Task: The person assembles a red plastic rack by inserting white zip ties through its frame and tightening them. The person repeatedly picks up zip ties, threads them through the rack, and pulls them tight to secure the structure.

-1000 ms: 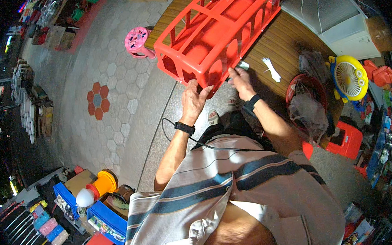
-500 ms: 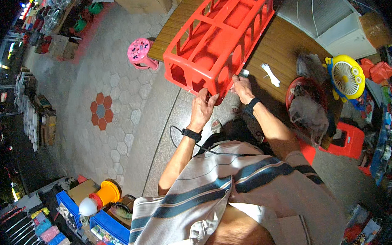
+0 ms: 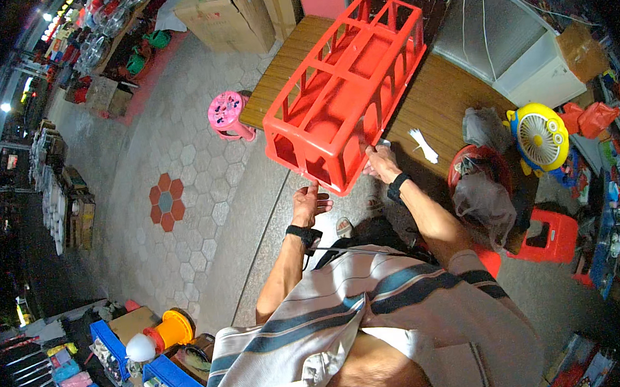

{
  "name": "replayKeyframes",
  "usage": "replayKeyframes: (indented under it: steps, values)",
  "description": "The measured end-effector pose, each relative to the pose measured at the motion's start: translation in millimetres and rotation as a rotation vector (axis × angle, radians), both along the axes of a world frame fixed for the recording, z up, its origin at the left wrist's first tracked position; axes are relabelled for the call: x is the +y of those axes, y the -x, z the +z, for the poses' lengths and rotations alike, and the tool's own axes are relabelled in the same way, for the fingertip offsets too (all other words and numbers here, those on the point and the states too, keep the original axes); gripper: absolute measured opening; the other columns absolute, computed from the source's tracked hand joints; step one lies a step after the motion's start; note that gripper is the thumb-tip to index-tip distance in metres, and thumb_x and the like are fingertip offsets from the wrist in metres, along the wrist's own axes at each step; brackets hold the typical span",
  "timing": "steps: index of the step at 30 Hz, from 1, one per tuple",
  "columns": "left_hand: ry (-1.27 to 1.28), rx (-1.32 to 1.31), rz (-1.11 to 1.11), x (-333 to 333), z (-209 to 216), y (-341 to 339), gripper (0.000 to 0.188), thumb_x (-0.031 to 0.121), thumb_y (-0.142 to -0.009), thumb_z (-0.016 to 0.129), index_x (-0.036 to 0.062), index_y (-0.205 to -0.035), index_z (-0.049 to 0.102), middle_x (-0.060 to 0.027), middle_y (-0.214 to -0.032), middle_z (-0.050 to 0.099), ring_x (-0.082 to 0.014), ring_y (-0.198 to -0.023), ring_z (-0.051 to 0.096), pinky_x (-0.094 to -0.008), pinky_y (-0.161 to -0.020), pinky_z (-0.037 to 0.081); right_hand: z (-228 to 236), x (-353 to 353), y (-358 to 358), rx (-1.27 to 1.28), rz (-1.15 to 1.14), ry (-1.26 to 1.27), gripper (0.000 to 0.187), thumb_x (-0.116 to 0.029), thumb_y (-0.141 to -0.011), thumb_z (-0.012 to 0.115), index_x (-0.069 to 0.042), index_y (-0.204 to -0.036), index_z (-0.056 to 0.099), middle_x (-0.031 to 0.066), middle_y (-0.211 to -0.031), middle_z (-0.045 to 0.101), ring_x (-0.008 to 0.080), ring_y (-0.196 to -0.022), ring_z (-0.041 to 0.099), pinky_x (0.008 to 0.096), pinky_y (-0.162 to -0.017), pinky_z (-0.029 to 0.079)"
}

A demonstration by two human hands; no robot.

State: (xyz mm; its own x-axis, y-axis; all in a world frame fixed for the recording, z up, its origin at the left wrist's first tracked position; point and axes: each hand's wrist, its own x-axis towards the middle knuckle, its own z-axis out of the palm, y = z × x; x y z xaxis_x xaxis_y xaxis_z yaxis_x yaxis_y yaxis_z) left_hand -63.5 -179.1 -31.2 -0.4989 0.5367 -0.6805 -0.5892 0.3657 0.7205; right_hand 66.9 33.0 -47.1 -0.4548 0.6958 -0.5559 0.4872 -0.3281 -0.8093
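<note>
A red plastic rack [image 3: 350, 79] with an open lattice frame lies slantwise on a brown wooden table [image 3: 457, 107], its near end jutting past the table's edge. Just below that end is my left hand [image 3: 309, 205], fingers loosely apart, one fingertip close to the rack's lower rim; whether it touches is unclear. My right hand [image 3: 381, 164] is at the rack's near right side, its fingers bent together against the edge. What they grip is hidden. Beyond those fingers a small whitish thing shows. A bundle of thin white strips [image 3: 422, 146] lies on the table to the right.
On the right are a red basin [image 3: 462, 164] with clear plastic bags, a yellow fan [image 3: 543, 138] and a red stool [image 3: 550, 235]. A pink stool [image 3: 229, 110] stands left of the table. Cardboard boxes [image 3: 225, 20] are at the back, blue bins [image 3: 171, 375] at lower left.
The whole view has shifted, so the rack and table sit lower in it. My left hand has come off the rack's near corner and loosened. My right hand stays by the rack's side.
</note>
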Motion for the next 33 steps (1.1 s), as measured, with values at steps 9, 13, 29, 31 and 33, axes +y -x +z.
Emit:
replayKeyframes:
  steps: [9,13,29,31,33]
  values:
    - [-0.046,0.016,0.034,18,5,5,0.048,0.039,-0.099,0.047,-0.0081,-0.098,0.056,-0.0196,-0.074,0.066,-0.0268,-0.057,0.067,-0.0367,-0.049,0.059,-1,15,4,-0.020,0.047,0.015,0.034,-0.025,-0.096,0.053,0.006,-0.082,0.057,0.0182,-0.065,0.066,0.0247,-0.050,0.067,0.0312,-0.041,0.052]
    - [-0.030,0.042,0.000,22,2,9,0.050,0.038,-0.095,0.057,-0.0114,-0.096,0.056,-0.0189,-0.073,0.065,-0.0255,-0.054,0.067,-0.0366,-0.046,0.058,-14,19,3,0.002,0.055,0.100,0.034,-0.030,-0.097,0.050,-0.001,-0.113,0.054,0.0154,-0.079,0.069,0.0235,-0.059,0.068,0.0338,-0.050,0.056]
    - [0.053,-0.011,-0.140,38,9,15,0.030,0.016,-0.102,0.035,-0.0029,-0.124,0.043,-0.0244,-0.097,0.066,-0.0308,-0.061,0.069,-0.0343,-0.044,0.058,2,-56,-20,0.196,-0.030,0.240,0.038,-0.040,-0.100,0.049,-0.007,-0.117,0.057,0.0067,-0.091,0.066,0.0159,-0.071,0.067,0.0261,-0.062,0.051]
    - [0.052,0.006,-0.166,40,8,15,0.031,0.019,-0.103,0.035,-0.0033,-0.122,0.044,-0.0236,-0.089,0.067,-0.0301,-0.059,0.069,-0.0325,-0.042,0.057,4,-62,-18,0.220,-0.042,0.219,0.035,-0.035,-0.099,0.051,-0.006,-0.118,0.057,0.0066,-0.092,0.066,0.0160,-0.072,0.067,0.0264,-0.063,0.051]
    - [0.053,0.038,-0.180,40,3,18,0.031,0.020,-0.103,0.035,-0.0034,-0.121,0.044,-0.0230,-0.086,0.067,-0.0295,-0.058,0.069,-0.0324,-0.042,0.056,4,-61,-17,0.247,-0.056,0.196,0.033,-0.031,-0.099,0.053,-0.006,-0.120,0.056,0.0069,-0.093,0.067,0.0160,-0.072,0.067,0.0266,-0.063,0.051]
